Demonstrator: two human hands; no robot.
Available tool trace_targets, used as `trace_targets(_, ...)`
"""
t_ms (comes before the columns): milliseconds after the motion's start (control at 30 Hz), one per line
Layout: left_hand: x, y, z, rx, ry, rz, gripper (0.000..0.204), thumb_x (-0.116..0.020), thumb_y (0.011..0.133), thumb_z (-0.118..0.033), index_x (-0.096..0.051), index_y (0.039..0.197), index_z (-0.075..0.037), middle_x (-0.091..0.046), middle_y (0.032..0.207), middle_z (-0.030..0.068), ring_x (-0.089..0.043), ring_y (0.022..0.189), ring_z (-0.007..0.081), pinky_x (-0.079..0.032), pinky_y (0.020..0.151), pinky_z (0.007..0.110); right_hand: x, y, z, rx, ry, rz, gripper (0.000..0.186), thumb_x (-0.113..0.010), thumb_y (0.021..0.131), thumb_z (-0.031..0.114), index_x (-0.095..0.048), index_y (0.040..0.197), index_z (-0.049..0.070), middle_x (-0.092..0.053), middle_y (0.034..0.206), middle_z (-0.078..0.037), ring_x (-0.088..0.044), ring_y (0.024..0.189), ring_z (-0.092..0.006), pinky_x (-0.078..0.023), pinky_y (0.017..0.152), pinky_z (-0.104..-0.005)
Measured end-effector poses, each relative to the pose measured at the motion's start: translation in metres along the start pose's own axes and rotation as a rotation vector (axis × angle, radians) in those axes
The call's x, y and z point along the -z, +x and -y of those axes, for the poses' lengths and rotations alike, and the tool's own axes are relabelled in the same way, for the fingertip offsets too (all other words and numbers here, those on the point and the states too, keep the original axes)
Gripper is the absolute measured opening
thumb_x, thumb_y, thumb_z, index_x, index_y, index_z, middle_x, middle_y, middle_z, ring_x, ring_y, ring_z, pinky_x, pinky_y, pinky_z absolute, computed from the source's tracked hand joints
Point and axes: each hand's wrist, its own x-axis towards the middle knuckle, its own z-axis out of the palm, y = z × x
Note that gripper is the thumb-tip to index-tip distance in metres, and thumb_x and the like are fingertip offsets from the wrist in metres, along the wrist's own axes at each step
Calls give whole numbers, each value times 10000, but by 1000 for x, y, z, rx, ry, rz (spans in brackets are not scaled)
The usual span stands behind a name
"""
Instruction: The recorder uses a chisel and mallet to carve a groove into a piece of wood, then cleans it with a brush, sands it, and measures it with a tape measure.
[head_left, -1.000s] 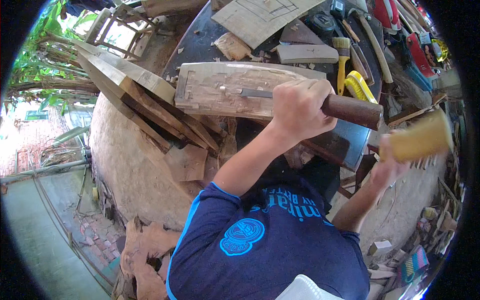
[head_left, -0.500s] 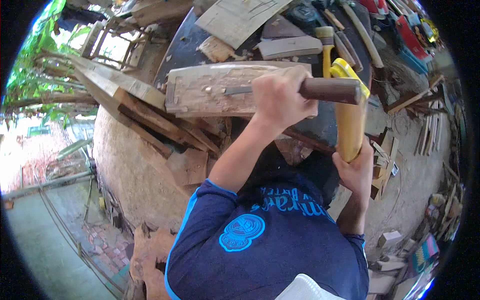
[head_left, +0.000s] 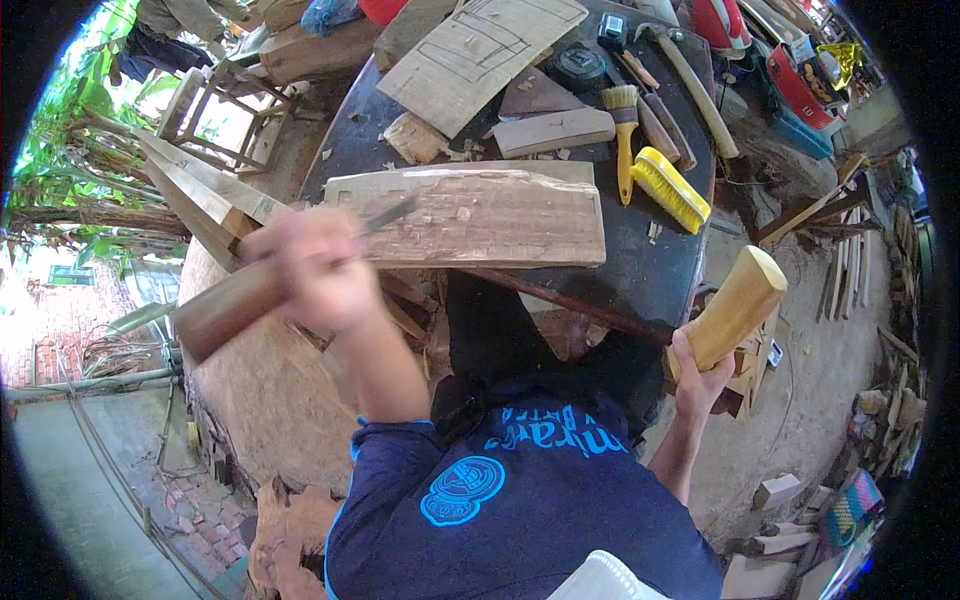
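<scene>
Holding chisel [head_left: 232, 308] over board [head_left: 510, 228] edge, mallet [head_left: 738, 305] beyond table [head_left: 640, 275] edge

Daylight pours in from the left, and there the leaves [head_left: 75, 155] and brick wall [head_left: 85, 310] burn out almost to white! Over the table [head_left: 640, 270] it's softer and even, a dull sheen on the dark top, dimness under the near edge. Left hand [head_left: 325, 265] and chisel [head_left: 235, 308] smear with motion blur, while the board [head_left: 490, 220], paintbrush [head_left: 625, 140] and mallet [head_left: 735, 310] come through crisp. And out at the rim, straight lines bow, bluish fringes creep in, and the corners drop to solid black
</scene>
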Motion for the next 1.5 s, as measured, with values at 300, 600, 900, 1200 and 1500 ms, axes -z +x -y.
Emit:
trace_targets(300, 87, -2, -26, 166, 1077, 3, 170, -713, 855, -130, -654, 748, -12, -649, 652, 57, -575, 533, 120, -440, 516, 266, -19, 10, 4, 24, 127, -42, 197, -725, 808, 10, -601, 961, 11, -622, 869, -43, -589, 761, -120, -503, 660, -247)
trace_targets(600, 126, -35, 27, 238, 1147, 73, 245, -719, 860, -210, -698, 915, 28, -711, 759, 123, -682, 671, 176, -513, 631, 315, -24, -7, 7, 69, -59, -44, 189, -734, 802, 28, -607, 942, 23, -625, 861, -28, -587, 783, -114, -487, 707, -252)
trace_targets(900, 142, -43, 32, 374, 1166, 69, 391, -713, 873, -329, -677, 947, 53, -705, 827, 129, -663, 721, 237, -501, 704, 357, -49, -15, 14, 68, -63, -42, 196, -744, 798, 52, -615, 945, 32, -641, 878, -23, -601, 812, -114, -489, 744, -266)
trace_targets(1200, 145, -48, 17, 606, 1122, 2, 429, -766, 838, -329, -655, 997, 54, -679, 859, 92, -614, 737, 151, -484, 691, 310, -65, -23, 8, 90, -136, 13, 253, -761, 786, 68, -605, 979, 20, -649, 903, -40, -608, 834, -127, -495, 766, -278)
trace_targets(1500, 145, -64, -5, 626, 1001, 9, 364, -759, 849, -261, -643, 993, 52, -679, 899, 77, -620, 755, 136, -494, 709, 266, -75, -17, 12, 81, -202, 49, 319, -772, 778, 78, -591, 1033, 14, -640, 944, -48, -604, 865, -135, -487, 793, -282)
